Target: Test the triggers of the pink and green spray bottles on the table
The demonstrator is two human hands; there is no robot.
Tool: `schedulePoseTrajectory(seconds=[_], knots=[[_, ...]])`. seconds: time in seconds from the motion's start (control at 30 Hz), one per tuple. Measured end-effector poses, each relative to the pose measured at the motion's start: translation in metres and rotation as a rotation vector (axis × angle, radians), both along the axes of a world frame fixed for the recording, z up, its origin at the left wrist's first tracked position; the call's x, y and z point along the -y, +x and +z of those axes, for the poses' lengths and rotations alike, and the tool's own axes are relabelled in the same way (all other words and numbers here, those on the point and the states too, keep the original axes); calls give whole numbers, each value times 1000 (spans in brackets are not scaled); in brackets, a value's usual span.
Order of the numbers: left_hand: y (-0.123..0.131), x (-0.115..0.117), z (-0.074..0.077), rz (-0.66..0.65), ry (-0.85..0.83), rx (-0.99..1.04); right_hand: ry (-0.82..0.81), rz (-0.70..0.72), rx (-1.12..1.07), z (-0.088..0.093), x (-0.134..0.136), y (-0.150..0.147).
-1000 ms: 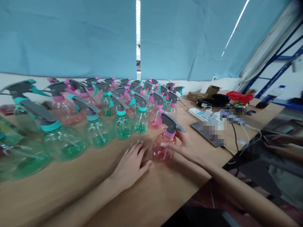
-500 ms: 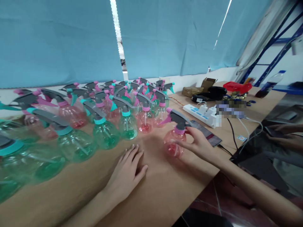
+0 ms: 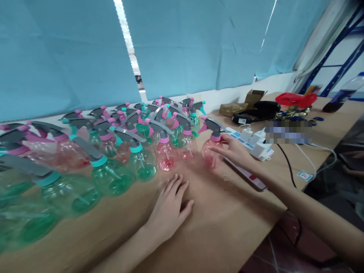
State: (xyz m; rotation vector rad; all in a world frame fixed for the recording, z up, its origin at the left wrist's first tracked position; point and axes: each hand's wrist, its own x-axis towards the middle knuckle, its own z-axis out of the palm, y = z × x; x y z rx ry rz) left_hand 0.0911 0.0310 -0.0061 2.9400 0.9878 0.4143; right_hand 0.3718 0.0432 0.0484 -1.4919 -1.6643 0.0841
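Note:
A pink spray bottle [image 3: 210, 156] with a grey and pink trigger head stands upright at the right end of the front row. My right hand [image 3: 233, 149] grips it from the right side, thumb and fingers around its upper body. My left hand [image 3: 170, 208] lies flat on the brown table [image 3: 210, 223], fingers spread, holding nothing. Just beyond its fingertips are a pink spray bottle [image 3: 167, 157] and a green spray bottle [image 3: 143, 167]. Several more green and pink spray bottles fill the left and back of the table, each with a little liquid inside.
Under my right forearm lies a phone [image 3: 246, 175]. Behind it are a white power strip [image 3: 257, 146] with cables, a black case [image 3: 257, 112], a cardboard box [image 3: 254, 99], a red tray [image 3: 295, 99] and a dark drink bottle [image 3: 341, 94]. Another person's hand [image 3: 354, 161] shows at the right edge.
My right hand has moved the pink spray bottle away from me, closer to the other bottles. The view has shifted to the right. My left hand stays flat on the table.

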Motion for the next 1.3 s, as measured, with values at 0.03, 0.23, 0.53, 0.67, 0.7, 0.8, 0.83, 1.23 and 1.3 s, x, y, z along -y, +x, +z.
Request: schedulePoseTrajectory(seconds=[0.03,0.23,0.53,0.67,0.7,0.8,0.83,1.23,1.3], knots=[[3,-1,0,-1,-1,4,-1,-5,-3,0,-5,4],[15,-7,-1,-29,-3,29,-9,21,-40,-2,-33,21],[23,-12,0,-69,-11,51,-15,41,-43,-2,-60,21],[22,-11,2,-65,-13,34,-10,34,-18,0,-55,17],[21,-12,2,-67,-15,36,-6,22,-8,0,-50,16],[20,-12,2,-76,-37,80,-11,-123,79,-1,-25,10],[19,-12,3,-80,-45,119,-22,-202,131,-1,-14,6],[20,40,42,-447,151,533,-332,303,-46,-1,41,-107],[12,49,43,-473,222,487,-385,289,1,3,37,-126]])
